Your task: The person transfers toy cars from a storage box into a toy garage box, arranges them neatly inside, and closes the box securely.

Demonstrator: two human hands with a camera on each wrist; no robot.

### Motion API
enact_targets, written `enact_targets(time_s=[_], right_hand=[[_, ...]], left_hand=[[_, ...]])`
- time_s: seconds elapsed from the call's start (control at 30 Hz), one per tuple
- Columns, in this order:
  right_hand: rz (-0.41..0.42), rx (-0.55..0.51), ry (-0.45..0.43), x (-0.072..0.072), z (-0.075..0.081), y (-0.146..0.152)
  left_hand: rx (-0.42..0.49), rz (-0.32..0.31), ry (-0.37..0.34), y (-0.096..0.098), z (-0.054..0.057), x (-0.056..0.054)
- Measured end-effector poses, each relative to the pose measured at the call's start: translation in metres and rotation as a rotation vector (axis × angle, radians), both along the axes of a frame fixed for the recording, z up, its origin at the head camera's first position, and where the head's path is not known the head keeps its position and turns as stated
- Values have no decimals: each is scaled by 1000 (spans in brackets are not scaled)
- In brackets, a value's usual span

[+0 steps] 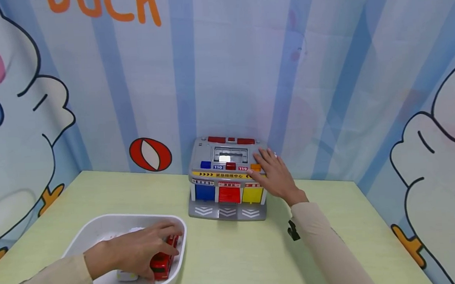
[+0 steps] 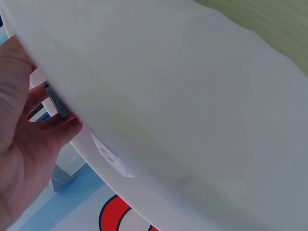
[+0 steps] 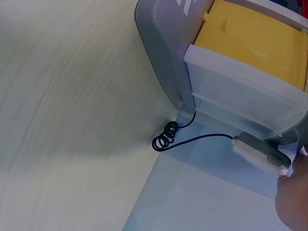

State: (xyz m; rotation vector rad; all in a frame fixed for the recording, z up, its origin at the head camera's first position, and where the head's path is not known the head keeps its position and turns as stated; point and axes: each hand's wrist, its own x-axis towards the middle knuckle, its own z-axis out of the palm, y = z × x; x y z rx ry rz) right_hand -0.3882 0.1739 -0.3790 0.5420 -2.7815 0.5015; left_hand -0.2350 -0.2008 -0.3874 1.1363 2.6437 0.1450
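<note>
My left hand (image 1: 140, 249) reaches into a white plastic tub (image 1: 89, 228) at the front left, fingers and thumb curled around a red toy vehicle (image 1: 162, 263). A grey part (image 2: 57, 102) shows between the fingers in the left wrist view, where the tub wall hides most of the vehicle. Beside it in the tub lies a white toy vehicle (image 1: 126, 276). My right hand (image 1: 274, 176) rests with fingers extended on the top right corner of a grey toy emergency station (image 1: 202, 149), which has blue, red and yellow doors.
A white and grey toy handset (image 3: 260, 153) hangs at the station's right side on a coiled black cord (image 3: 166, 137). The station stands at the back edge of the pale green table (image 1: 233, 253), against a striped cartoon curtain (image 1: 231, 64).
</note>
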Motion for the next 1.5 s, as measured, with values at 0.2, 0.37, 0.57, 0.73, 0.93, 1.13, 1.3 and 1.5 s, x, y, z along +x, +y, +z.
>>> enact_targets(time_s=[0.2, 0.37, 0.57, 0.73, 0.93, 1.13, 1.3, 1.5], right_hand=[[-3, -2, 1, 0, -1, 1], [-5, -7, 8, -1, -2, 0], [-4, -7, 21, -1, -2, 1], [-6, -10, 26, -2, -2, 1], [-10, -6, 16, -3, -3, 1], [-18, -9, 13, -1, -3, 1], [-17, -12, 7, -1, -4, 1], [-13, -13, 8, -3, -4, 1]], left_hand=[[0, -7, 0, 1, -1, -1], [5, -13, -2, 2, -2, -1], [2, -10, -15, 3, -3, -1], [-4, -8, -18, 5, -3, 0], [-18, -8, -12, 5, 0, 2], [-4, -8, -5, 4, 6, 4], [-9, -14, 25, 4, 17, 5], [-37, -9, 78, 6, 35, 5]])
